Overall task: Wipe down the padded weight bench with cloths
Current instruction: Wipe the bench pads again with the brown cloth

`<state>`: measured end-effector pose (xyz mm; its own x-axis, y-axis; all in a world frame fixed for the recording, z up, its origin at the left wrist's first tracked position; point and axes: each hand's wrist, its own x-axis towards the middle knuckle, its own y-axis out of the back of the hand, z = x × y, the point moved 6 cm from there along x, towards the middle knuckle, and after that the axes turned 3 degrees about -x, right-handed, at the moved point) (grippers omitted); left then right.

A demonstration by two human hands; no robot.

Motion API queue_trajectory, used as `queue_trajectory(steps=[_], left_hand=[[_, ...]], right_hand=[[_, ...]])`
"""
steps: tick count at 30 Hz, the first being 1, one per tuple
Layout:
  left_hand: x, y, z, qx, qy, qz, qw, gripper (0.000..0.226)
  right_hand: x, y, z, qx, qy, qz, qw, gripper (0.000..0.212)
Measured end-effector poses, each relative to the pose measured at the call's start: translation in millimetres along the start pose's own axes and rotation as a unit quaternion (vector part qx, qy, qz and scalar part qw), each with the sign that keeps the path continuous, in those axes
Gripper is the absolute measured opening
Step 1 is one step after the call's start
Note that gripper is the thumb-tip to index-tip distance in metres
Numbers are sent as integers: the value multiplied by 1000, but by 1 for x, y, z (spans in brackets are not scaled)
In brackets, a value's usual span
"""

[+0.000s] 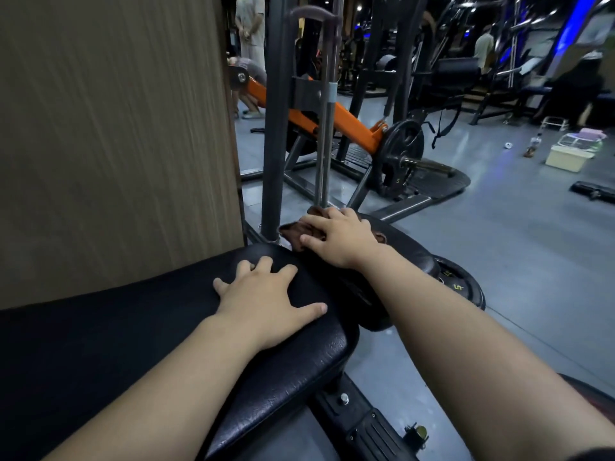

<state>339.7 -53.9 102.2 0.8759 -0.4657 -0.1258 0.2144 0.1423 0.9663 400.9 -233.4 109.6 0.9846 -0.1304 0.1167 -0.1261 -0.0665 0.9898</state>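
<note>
A: State the position of the cloth [301,231].

B: The cloth is dark brown and bunched. It lies on the far black pad [404,242], beyond the near pad of the bench [139,327]. Most of it is covered by the right hand [339,239]; one corner projects to the left of that hand.

A: State the condition of the right hand's fingers [314,222].

B: They are spread and pressed palm-down on the cloth. They are flat on it, not curled around it, so the hand is wide and bearing on the cloth.

A: And the left hand [266,294]?

B: It rests flat on the near pad of the bench, close to that pad's rounded far end. Its fingers are splayed wide, with the thumb out to the right. It holds nothing.

A: Describe the bench surface.

B: Black padded upholstery with a cracked grain along the near right edge. A metal frame member [361,424] with a bolt runs below it.

A: List the adjacent items.

B: A black weight plate [462,287] marked "5" lies just beside the far pad, on the right. A dark upright post [274,128] and a thin chrome rod [325,134] stand behind the cloth. A wood-grain panel [113,128] fills the left. Farther back, an orange machine arm [349,124] carries another plate. A pale box [567,158] sits on the grey floor [515,234] at the far right. Persons stand in the background.
</note>
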Motion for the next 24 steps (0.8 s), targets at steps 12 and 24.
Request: queue_trajectory(steps=[12,24], left_hand=[[4,3,0,-14,1,-16,1000,87],[6,1,1,-22,5,-17,1000,89]], right_hand=[[-70,7,21,19,45,30,998,48],[3,5,70,8,-57,-1,998,50]])
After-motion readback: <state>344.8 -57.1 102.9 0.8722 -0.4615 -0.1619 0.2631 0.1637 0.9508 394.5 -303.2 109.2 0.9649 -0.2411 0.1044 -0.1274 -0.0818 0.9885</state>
